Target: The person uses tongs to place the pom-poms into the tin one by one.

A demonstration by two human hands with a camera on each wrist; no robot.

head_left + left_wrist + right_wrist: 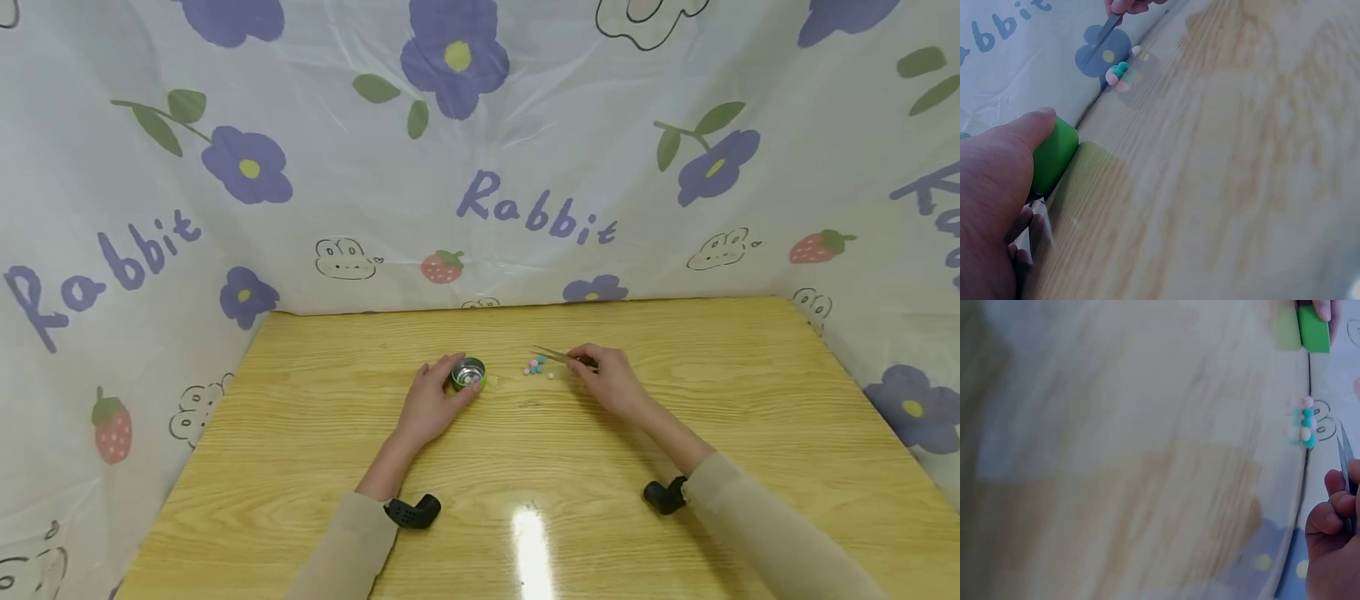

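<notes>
Beads point(534, 363) remain loose on the wooden table point(510, 467) in the head view, near a green-sided metal cup point(468, 366) already holding a few; the left hand point(432, 403) grips it, and the right hand point(615, 387) pinches tweezers point(553, 356). The left wrist view hides the cup's inside. In the right wrist view, the tweezers' parted tips carry nothing.

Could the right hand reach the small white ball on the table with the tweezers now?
Probably yes: the right hand holds the tweezers nearby, and the white ball lies apart from the other balls, with nothing covering it.
</notes>
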